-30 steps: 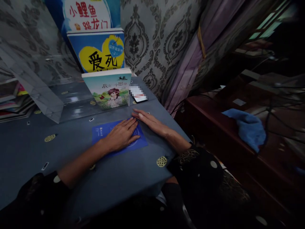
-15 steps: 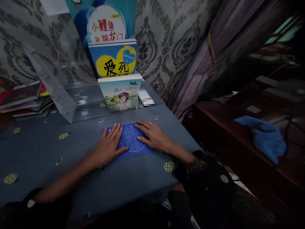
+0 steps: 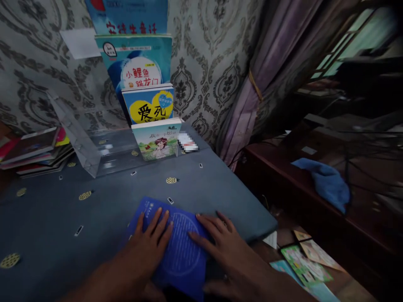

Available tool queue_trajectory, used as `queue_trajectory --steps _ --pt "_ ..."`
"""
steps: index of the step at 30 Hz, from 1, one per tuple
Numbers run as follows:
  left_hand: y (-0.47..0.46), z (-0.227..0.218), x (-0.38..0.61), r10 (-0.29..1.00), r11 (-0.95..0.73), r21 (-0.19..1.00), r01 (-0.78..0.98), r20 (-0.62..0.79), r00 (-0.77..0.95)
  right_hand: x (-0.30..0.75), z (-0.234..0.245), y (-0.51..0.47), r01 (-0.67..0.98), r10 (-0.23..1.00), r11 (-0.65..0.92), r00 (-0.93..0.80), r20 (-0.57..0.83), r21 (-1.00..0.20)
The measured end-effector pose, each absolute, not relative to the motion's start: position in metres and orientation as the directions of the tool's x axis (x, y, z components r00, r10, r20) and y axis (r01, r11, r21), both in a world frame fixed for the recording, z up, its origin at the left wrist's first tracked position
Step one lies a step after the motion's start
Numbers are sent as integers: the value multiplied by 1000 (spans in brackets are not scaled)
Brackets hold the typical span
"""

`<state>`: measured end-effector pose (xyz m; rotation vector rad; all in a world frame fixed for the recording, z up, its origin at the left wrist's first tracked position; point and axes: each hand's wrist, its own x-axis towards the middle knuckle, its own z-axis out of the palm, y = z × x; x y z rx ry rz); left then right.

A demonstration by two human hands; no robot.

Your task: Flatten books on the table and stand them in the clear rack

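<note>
- Where the patterned wall meets it, the blue-grey tabletop fills the lower left of the view, dotted with yellow round motifs and small black-and-white tags.
- To the right of the tabletop, a purple curtain hangs tied back with a cord.
- At the far side stands a clear acrylic stand. In it, three books rise in steps: a green-covered book in front, a yellow-heart book behind it, and a teal book at the back.
- A stack of books lies flat at the far left, beside the stand.
- A blue cloth lies crumpled on dark wooden furniture, well apart on the right.
- The blue booklet lies flat and skewed at the near edge of the tabletop, under both hands and well apart from the stand.
- The left hand rests palm down on the booklet's left half, fingers spread and pointing away.
- The right hand lies palm down on its right edge, fingers spread, fingertips on the cover.
- Picture cards lie on the floor below the tabletop's right corner.
</note>
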<state>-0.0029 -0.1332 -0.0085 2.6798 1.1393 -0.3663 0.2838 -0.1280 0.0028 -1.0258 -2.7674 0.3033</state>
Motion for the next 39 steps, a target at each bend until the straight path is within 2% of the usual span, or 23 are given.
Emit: queue_trajectory --steps 4,8,11,14,18,20,22,24,26,30,32,39 --pt "-164 -34 0 722 -685 -44 727 -173 670 293 -20 -158 618 666 741 -728 164 -265" --pt "-179 -41 -11 639 -769 -34 638 -33 768 298 -27 -170 548 637 760 -734 235 -349" --pt "-173 -26 -22 578 -816 133 562 154 802 299 -12 -161 475 672 703 -688 276 -529" --pt "-162 8 -26 625 -770 391 504 305 719 292 8 -141 347 754 555 -594 280 -756" --pt "-145 62 -14 830 -535 645 546 281 481 270 26 -113 142 782 347 -589 203 -927" --pt "-133 81 -6 864 -460 740 490 245 441 258 30 -101 70 798 232 -584 149 -970" --pt "-116 93 -3 885 -433 781 450 275 375 248 33 -89 33 828 193 -542 145 -981" --pt "-97 100 -5 903 -423 782 458 320 287 242 39 -73 18 847 264 -482 223 -964" --pt "-76 106 -12 896 -441 729 523 394 207 238 50 -51 26 844 397 -404 354 -917" --pt "-30 120 -23 789 -477 437 763 596 153 227 73 9 159 761 639 -271 589 -753" --pt "-7 124 -26 741 -439 354 826 663 109 218 80 41 150 715 697 -230 660 -702" --pt "40 119 -27 722 -317 350 881 692 -15 197 71 96 152 650 760 -173 740 -632"
